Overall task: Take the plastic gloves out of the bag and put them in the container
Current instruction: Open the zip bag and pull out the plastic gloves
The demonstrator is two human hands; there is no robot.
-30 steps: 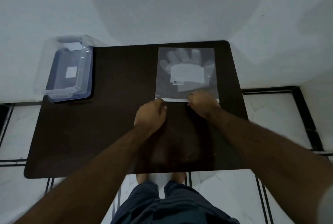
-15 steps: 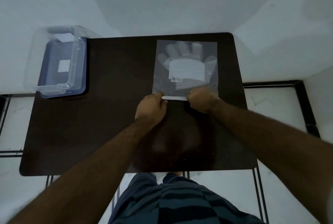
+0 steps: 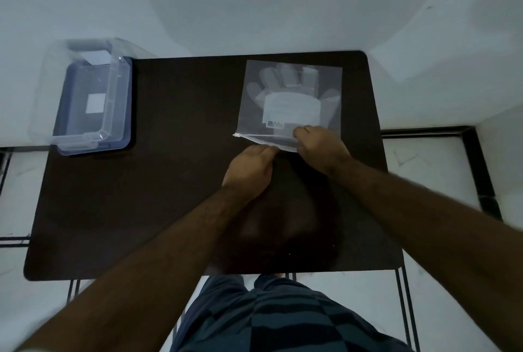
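A clear zip bag (image 3: pixel 291 74) lies flat at the back right of the dark table (image 3: pixel 169 182). Inside it I see a stack of see-through plastic gloves (image 3: pixel 285 88) with a white label. The bag's near edge is parted into a narrow mouth. My left hand (image 3: pixel 250 167) pinches the lower lip of that mouth. My right hand (image 3: pixel 321 148) grips the upper lip on the right side. A clear plastic container (image 3: pixel 87 94) with a blue base stands open at the table's back left corner, away from both hands.
The table stands against a pale wall. White tiled floor with dark strips shows on both sides. My legs in dark striped shorts are below the table's near edge.
The zip edge, shut a second ago, has parted: my left hand pulled the lower lip toward me while my right hand holds the upper lip. The view shifted slightly.
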